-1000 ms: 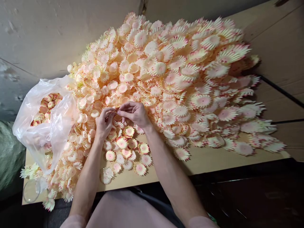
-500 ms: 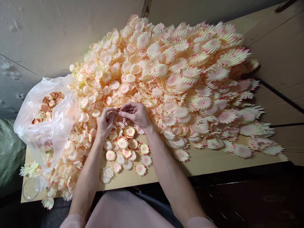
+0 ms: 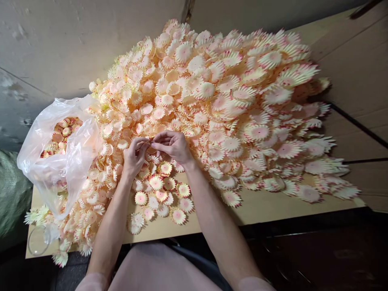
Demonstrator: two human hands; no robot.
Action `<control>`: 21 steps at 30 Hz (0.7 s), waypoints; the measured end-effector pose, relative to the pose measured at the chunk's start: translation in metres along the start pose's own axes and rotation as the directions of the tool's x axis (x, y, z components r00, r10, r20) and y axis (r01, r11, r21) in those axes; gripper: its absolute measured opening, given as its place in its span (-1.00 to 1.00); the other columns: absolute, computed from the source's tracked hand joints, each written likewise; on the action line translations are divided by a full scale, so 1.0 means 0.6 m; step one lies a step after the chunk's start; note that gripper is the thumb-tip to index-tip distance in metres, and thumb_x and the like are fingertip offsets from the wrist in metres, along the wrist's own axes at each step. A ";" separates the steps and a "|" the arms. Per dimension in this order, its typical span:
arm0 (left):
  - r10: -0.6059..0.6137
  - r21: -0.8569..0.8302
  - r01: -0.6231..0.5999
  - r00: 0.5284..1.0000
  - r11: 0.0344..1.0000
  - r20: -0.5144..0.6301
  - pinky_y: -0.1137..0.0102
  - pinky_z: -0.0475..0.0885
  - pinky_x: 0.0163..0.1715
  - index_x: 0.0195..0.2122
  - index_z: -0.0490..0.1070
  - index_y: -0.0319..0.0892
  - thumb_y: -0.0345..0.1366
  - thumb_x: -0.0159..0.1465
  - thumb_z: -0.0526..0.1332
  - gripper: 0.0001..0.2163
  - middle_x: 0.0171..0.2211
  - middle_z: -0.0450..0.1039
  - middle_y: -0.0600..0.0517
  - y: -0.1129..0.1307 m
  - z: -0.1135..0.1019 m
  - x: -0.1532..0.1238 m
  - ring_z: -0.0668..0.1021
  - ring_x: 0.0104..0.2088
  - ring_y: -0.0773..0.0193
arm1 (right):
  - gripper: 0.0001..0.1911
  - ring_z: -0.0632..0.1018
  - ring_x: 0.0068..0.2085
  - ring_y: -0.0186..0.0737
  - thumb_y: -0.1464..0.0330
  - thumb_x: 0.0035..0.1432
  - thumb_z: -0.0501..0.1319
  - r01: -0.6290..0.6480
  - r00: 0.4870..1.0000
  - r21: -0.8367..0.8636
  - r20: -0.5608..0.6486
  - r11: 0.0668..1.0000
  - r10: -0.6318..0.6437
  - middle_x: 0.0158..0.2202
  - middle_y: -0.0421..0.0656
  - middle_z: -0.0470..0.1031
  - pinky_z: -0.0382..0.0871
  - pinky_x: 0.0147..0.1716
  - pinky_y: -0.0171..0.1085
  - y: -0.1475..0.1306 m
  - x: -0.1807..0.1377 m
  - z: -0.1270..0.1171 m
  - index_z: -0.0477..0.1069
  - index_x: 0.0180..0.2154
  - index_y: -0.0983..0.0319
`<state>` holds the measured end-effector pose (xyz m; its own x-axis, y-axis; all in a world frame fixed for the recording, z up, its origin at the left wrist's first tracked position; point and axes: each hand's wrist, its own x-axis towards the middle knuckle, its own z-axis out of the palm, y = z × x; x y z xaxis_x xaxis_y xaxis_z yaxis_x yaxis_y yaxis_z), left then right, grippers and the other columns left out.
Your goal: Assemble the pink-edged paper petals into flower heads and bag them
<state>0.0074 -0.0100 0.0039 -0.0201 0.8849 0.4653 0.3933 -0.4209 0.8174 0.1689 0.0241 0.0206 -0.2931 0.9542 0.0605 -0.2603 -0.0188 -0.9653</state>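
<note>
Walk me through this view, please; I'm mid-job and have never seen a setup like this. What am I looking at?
There is no machine here: a person works with a bare left hand and bare right hand. One camera, worn on the head, looks forward and down.

On the pale, flat tabletop lies a big heap of cream, pink-tinged, fringed flower-shaped pieces. At left, a translucent white plastic bag holds small red-marked pieces.

The fingertips of both hands meet in front of the heap; what their grip holds, if anything, is too small to tell.
</note>
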 end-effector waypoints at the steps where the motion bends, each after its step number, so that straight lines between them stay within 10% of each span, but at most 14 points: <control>1: 0.001 -0.003 -0.001 1.000 1.000 0.000 0.52 0.49 -0.31 -0.14 0.39 -0.16 -0.25 0.35 0.14 -0.86 -0.28 0.59 -0.03 0.000 0.000 0.000 0.66 -0.25 0.30 | -0.69 0.52 -0.60 -0.35 0.25 -0.19 0.47 -0.001 1.000 -0.001 0.000 1.000 0.001 -0.50 -0.22 0.57 0.49 -0.57 -0.34 0.000 0.000 0.000 0.49 -0.41 0.26; 21: -0.227 -0.189 0.208 0.970 0.960 -0.090 0.58 0.44 -0.46 -0.22 0.36 -0.15 -0.20 0.29 0.20 -0.86 -0.44 0.44 0.09 0.012 0.000 -0.001 0.52 -0.50 0.45 | -0.61 0.35 -0.66 -0.50 0.27 -0.20 0.45 -0.057 0.998 0.088 -0.003 0.994 0.058 -0.42 -0.24 0.59 0.23 -0.69 -0.44 0.006 0.003 0.001 0.31 -0.38 0.20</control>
<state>0.0100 -0.0138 0.0096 -0.1914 0.9359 0.2959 0.1999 -0.2579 0.9452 0.1669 0.0253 0.0175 -0.3045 0.9525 0.0039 -0.3230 -0.0994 -0.9412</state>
